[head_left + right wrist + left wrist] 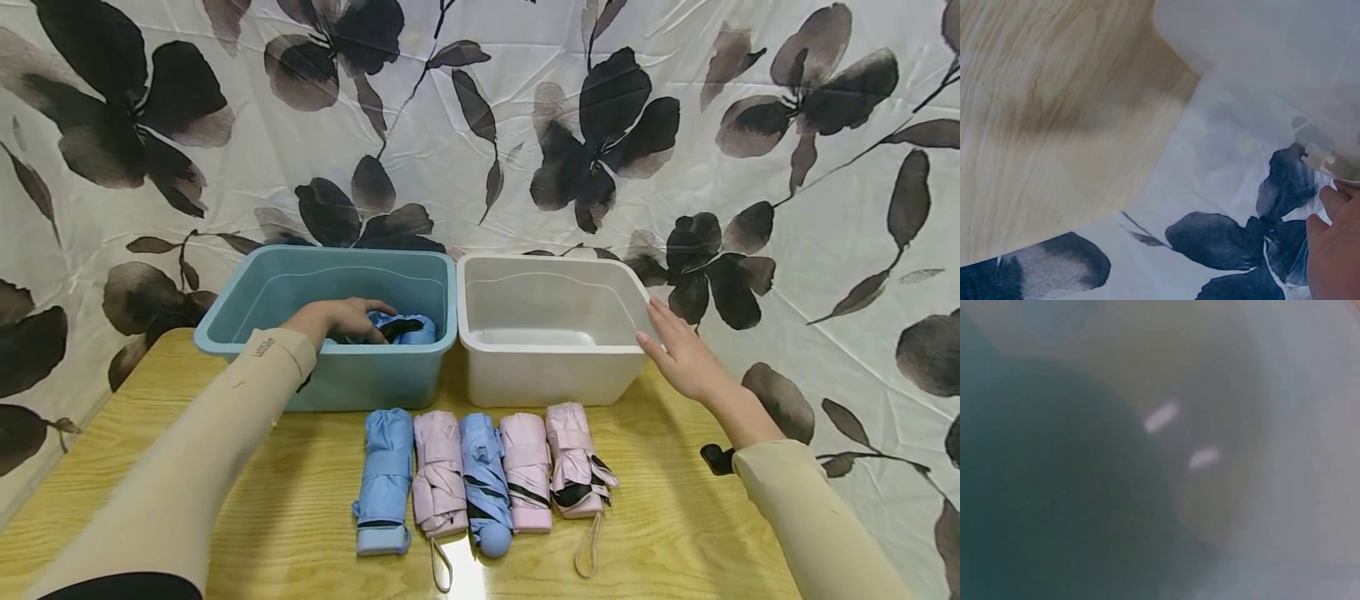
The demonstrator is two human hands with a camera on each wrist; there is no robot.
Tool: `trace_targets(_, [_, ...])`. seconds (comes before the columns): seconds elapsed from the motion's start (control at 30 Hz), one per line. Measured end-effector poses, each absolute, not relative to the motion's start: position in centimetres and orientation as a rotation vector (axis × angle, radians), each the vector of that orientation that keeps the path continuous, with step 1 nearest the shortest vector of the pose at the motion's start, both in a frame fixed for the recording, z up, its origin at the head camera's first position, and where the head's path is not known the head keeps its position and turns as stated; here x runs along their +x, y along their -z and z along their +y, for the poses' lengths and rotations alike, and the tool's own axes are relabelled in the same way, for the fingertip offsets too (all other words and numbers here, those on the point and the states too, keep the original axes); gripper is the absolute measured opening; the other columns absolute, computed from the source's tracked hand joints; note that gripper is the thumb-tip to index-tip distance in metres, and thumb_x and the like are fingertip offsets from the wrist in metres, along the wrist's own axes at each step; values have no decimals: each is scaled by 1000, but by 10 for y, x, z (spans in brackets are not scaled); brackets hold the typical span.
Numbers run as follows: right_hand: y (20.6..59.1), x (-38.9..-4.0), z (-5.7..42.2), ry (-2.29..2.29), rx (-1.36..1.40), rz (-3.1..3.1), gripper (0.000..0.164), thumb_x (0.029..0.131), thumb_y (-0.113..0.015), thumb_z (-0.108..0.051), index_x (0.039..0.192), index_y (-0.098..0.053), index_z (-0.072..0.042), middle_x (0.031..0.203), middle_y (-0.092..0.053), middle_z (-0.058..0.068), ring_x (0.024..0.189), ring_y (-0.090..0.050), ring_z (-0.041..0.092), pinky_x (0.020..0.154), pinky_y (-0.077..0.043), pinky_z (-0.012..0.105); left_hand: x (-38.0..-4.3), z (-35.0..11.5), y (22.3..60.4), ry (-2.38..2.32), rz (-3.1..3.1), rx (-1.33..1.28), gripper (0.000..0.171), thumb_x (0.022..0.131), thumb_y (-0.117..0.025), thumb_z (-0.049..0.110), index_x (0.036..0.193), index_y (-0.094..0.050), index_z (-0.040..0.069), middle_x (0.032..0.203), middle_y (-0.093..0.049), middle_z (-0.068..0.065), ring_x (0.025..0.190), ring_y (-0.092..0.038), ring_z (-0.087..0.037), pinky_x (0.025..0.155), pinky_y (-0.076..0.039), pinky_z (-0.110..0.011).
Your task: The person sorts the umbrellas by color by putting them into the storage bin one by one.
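My left hand [347, 318] reaches over the front rim into the teal bin [360, 377]. Its thumb and fingers grip one end of a folded blue umbrella [415, 334] with a black part on top. In the left wrist view only the blurred teal bin wall [1054, 487] fills the near side. The right hand [686, 354] lies with straight fingers against the right rim of the white bin [555, 377]. From the right wrist, that hand [1338, 250] shows at the right edge, fingertips at the bin's rim.
In front of the bins lie folded umbrellas in a row: blue [386, 479], pink [439, 475], another blue [486, 483], and two more pink ones to the right. All are on a wood-grain table [667, 517]. A floral cloth [480, 125] hangs behind the bins.
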State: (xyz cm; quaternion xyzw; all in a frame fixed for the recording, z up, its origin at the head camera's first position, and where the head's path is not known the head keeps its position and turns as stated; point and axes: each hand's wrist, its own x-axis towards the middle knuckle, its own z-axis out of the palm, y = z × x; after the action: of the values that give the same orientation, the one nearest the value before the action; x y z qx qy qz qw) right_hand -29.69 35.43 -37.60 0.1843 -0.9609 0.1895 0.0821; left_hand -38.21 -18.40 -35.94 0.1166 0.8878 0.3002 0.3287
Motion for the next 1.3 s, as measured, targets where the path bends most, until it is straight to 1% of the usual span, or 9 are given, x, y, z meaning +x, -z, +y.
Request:
trace_targets(0.23, [376,-300,352,-567,569,-2875,70,113,-40,-39,161,-23,8,169,-17,27,154,-17,49,122,-13,66,-380,-187,358,-729,2346,300,75,102,-63,22,164,-24,7,166,-7,-34,145,-30,-56,114,-35,-65])
trace_targets(0.4, [378,-300,352,-573,551,-2883,70,113,-40,-40,161,-23,8,169,-16,27,155,-16,48,122,-13,66,-378,-188,352,-550,2472,366,74,103,-63,23,163,-27,3,162,-2,-39,146,-22,-59,107,-42,-65])
trace_targets(0.5, [380,-300,354,-579,552,-2881,71,113,-39,-41,161,-24,9,169,-17,28,154,-17,49,121,-14,67,-373,-188,347,-488,2551,427,74,102,-65,27,162,-29,0,161,-3,-41,147,-16,-60,109,-37,-68])
trace_targets(0.6, [382,-300,355,-580,554,-2878,71,113,-39,-42,161,-24,9,169,-17,28,154,-16,49,122,-14,67,-363,-189,341,-576,2590,473,75,103,-64,30,162,-29,1,162,-4,-39,149,-11,-60,112,-28,-73])
trace_targets(0.67, [381,-300,355,-578,555,-2871,71,112,-40,-41,160,-24,9,169,-17,27,155,-16,49,122,-13,66,-356,-189,336,-671,2618,507,73,104,-63,30,162,-29,1,164,-7,-37,150,-11,-58,113,-26,-73])
trace_targets(0.8, [381,-300,356,-576,560,-2863,71,113,-39,-41,160,-24,10,169,-17,28,154,-16,49,121,-14,67,-340,-189,325,-866,2681,608,69,105,-62,27,161,-32,0,164,-23,-31,146,-33,-50,109,-39,-65])
trace_targets(0.9, [380,-299,356,-578,565,-2861,71,113,-39,-41,159,-24,11,168,-18,29,154,-17,50,121,-15,68,-322,-189,316,-1008,2714,650,67,105,-63,26,161,-34,3,161,-33,-26,136,-49,-46,102,-48,-59])
trace_targets(1.13, [378,-297,356,-583,562,-2873,70,113,-38,-39,160,-22,10,168,-16,29,154,-17,50,122,-13,65,-270,-184,307,-1307,2805,680,59,105,-64,25,158,-43,11,157,-39,-17,132,-54,-39,101,-50,-55])
trace_targets(1.3, [378,-296,356,-587,571,-2868,70,113,-38,-39,160,-22,10,168,-17,29,154,-17,50,123,-12,64,-235,-177,321,-1473,2885,727,52,104,-66,18,153,-50,10,150,-46,-15,123,-59,-35,95,-51,-41])
